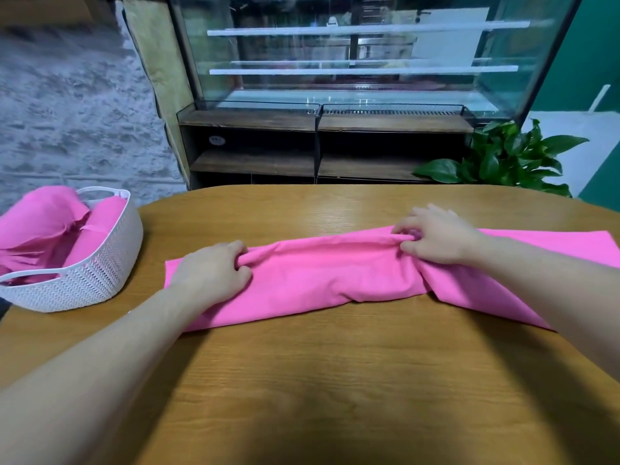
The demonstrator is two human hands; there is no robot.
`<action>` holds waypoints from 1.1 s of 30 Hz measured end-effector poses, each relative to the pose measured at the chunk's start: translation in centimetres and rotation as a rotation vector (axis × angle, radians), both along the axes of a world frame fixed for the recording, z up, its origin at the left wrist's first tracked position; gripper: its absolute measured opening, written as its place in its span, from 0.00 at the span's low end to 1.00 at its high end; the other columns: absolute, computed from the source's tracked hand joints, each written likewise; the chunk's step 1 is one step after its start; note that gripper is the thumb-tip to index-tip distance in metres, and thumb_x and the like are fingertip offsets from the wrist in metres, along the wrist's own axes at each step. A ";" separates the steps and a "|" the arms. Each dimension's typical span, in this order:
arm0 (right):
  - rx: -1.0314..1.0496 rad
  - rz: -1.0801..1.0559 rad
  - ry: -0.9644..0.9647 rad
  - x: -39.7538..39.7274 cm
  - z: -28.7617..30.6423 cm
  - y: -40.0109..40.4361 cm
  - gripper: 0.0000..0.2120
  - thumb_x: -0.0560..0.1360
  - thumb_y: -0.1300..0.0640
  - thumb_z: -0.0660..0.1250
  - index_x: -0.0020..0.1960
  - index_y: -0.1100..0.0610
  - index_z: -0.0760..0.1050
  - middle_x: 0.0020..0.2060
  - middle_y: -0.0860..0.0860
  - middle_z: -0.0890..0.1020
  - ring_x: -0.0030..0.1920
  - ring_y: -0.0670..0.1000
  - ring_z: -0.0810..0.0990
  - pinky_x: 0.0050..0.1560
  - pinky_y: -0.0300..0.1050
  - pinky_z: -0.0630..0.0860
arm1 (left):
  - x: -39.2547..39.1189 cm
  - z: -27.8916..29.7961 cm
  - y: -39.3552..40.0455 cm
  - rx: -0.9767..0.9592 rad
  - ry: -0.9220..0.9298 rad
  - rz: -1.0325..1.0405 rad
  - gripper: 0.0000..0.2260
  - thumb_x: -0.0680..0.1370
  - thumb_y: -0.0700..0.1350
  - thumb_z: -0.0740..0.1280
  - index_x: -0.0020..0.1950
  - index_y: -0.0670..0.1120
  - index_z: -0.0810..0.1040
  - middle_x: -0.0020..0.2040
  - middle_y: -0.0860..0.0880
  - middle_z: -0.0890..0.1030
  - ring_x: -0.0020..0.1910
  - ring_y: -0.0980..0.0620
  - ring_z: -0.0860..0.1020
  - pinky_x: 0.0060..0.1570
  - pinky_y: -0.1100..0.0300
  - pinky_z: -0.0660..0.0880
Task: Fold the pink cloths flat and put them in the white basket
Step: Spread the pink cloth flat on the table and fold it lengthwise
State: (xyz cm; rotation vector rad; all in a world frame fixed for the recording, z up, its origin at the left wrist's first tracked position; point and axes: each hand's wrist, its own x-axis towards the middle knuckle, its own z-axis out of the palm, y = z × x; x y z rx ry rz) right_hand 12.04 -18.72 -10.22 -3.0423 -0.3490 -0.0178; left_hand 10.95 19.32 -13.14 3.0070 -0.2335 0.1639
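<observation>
Head view looks down over a wooden table (302, 380), whose bare near half is crossed only by the person's two forearms reaching out to the work. Past that bare stretch, a pink cloth (322, 276) lies across the table as a long band, already doubled lengthwise, with its right end running out toward the frame edge. The left hand (214, 273) sits near the band's left end, fingers curled and pinching a ridge of fabric along the far edge. The right hand (436, 236) does the same further along, thumb and fingers bunched on a gather of cloth, so both hands are clamped on the same far edge. Between them the edge stands up in a soft ridge, and to the right of the right hand the band kinks and creases. Gripping at two spread points along one edge looks meant to keep the layers together while the band is lifted or brought over for the next fold; that is my reading, not something shown

Off to the left, partly over the table's rim, stands the white basket (100, 280), well apart from the cloth in hand. It already holds other pink cloths (43, 223), which sit rather loosely and rise above its wall. So the task seems partway through

Beyond the table are a glass display case (352, 62) on dark wooden shelves and a leafy green plant (503, 159) at the right
</observation>
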 end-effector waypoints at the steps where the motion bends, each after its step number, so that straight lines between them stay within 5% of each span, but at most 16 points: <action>1: 0.065 0.027 0.057 0.1 0.3 0.6 0.15 0.76 0.47 0.67 0.62 0.44 0.77 0.51 0.43 0.76 0.58 0.52 0.72 0.62 0.52 0.70 | 0.0 0.0 0.6 0.033 -0.003 0.022 0.11 0.77 0.53 0.62 0.58 0.55 0.74 0.53 0.53 0.79 0.52 0.48 0.78 0.46 0.54 0.74; 4: 0.171 0.103 0.206 0.4 0.4 3.2 0.22 0.74 0.45 0.70 0.67 0.47 0.74 0.59 0.47 0.79 0.59 0.51 0.77 0.63 0.49 0.72 | -0.3 -0.4 2.2 0.060 -0.014 0.062 0.11 0.76 0.55 0.62 0.58 0.56 0.74 0.52 0.53 0.78 0.52 0.49 0.77 0.47 0.53 0.73; 11: 0.164 0.231 0.113 1.3 -0.9 11.6 0.28 0.74 0.42 0.70 0.71 0.46 0.68 0.63 0.46 0.78 0.60 0.51 0.77 0.59 0.45 0.73 | -1.4 -0.1 3.6 -0.022 -0.117 -0.024 0.05 0.77 0.51 0.65 0.51 0.55 0.77 0.46 0.52 0.81 0.48 0.47 0.78 0.40 0.55 0.71; 16: 0.083 0.243 0.016 2.3 -1.6 15.5 0.12 0.80 0.45 0.61 0.55 0.52 0.75 0.51 0.51 0.81 0.51 0.55 0.78 0.47 0.48 0.75 | -0.7 -0.2 5.7 -0.445 0.038 0.177 0.12 0.74 0.49 0.71 0.55 0.57 0.74 0.43 0.52 0.81 0.43 0.47 0.81 0.44 0.52 0.78; 19: 0.068 0.200 -0.014 2.9 -2.1 16.0 0.12 0.82 0.47 0.58 0.58 0.53 0.74 0.53 0.53 0.82 0.52 0.57 0.78 0.42 0.45 0.70 | -0.9 -1.0 7.1 -0.671 0.068 0.284 0.19 0.73 0.43 0.72 0.60 0.55 0.71 0.40 0.47 0.82 0.33 0.46 0.81 0.36 0.48 0.78; 25: 0.072 0.173 -0.023 3.6 -3.2 16.4 0.11 0.79 0.45 0.60 0.54 0.50 0.74 0.50 0.50 0.82 0.50 0.56 0.79 0.44 0.47 0.74 | -1.7 -2.0 7.5 -0.577 -0.040 0.316 0.18 0.79 0.47 0.66 0.68 0.48 0.67 0.42 0.52 0.79 0.47 0.45 0.80 0.50 0.52 0.74; 33: 0.058 0.193 -0.046 3.9 -3.1 17.3 0.16 0.81 0.40 0.56 0.52 0.51 0.74 0.49 0.52 0.82 0.50 0.57 0.79 0.43 0.47 0.72 | -2.7 -1.6 7.3 -0.667 -0.066 0.323 0.19 0.77 0.38 0.60 0.64 0.54 0.63 0.36 0.50 0.77 0.40 0.44 0.78 0.42 0.50 0.71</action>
